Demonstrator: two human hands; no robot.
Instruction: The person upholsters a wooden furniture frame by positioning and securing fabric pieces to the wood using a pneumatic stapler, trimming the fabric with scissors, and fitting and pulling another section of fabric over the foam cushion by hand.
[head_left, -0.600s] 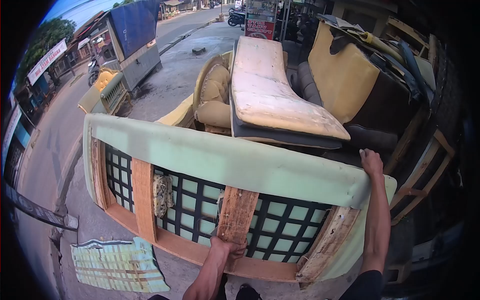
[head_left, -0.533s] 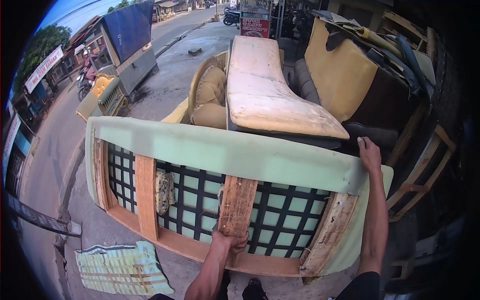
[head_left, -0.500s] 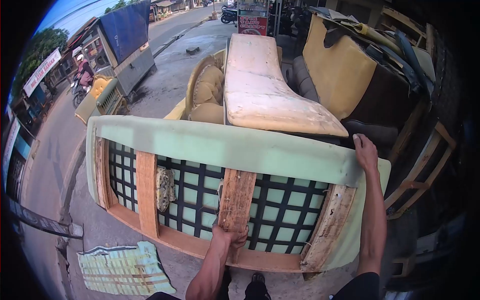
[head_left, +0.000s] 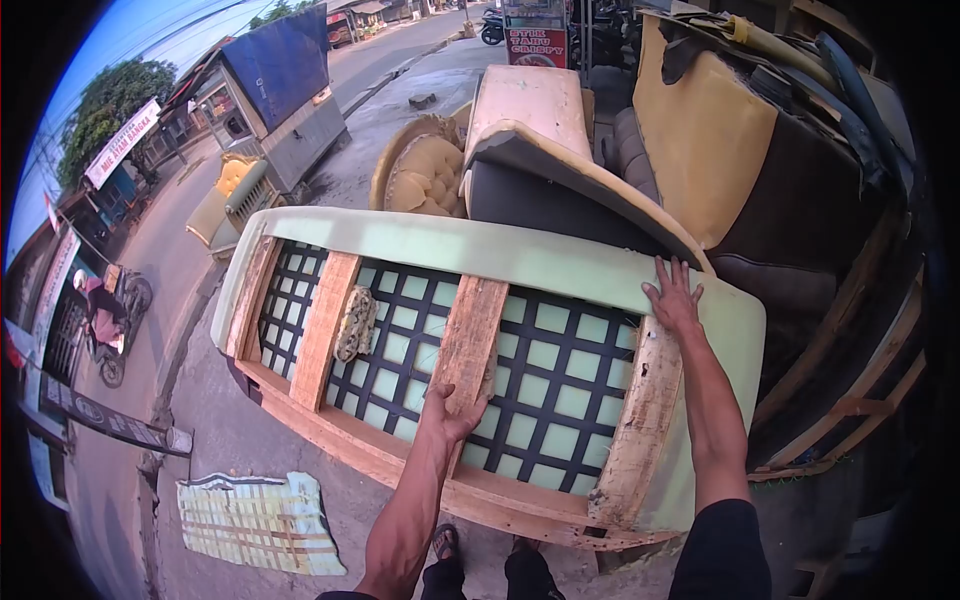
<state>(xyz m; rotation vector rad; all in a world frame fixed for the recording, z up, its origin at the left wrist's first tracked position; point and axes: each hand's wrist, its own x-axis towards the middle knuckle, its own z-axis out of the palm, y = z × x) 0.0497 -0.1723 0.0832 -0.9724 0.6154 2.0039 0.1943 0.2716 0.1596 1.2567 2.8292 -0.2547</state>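
A large frame, padded with pale green foam, stands tilted in front of me, its wooden slats and black webbing facing me. My left hand rests against the middle slat, thumb and fingers apart on either side of the wood. On the foam near the upper right corner lies my right hand, fingers spread. A speckled foam piece is stuck beside another slat. Behind the frame, a worn cream cushion with a dark underside has its near end raised against the foam edge.
A torn green webbed piece lies on the ground at lower left. Tufted seat and yellow-brown sofa stand behind. Wooden frames lean at right. A person on a motorbike is on the road at left.
The green frame has tipped back, away from me, and the cushion's near end has lifted. My right hand has moved left and spread flat; my left hand's grip has loosened. The motorbike has come closer.
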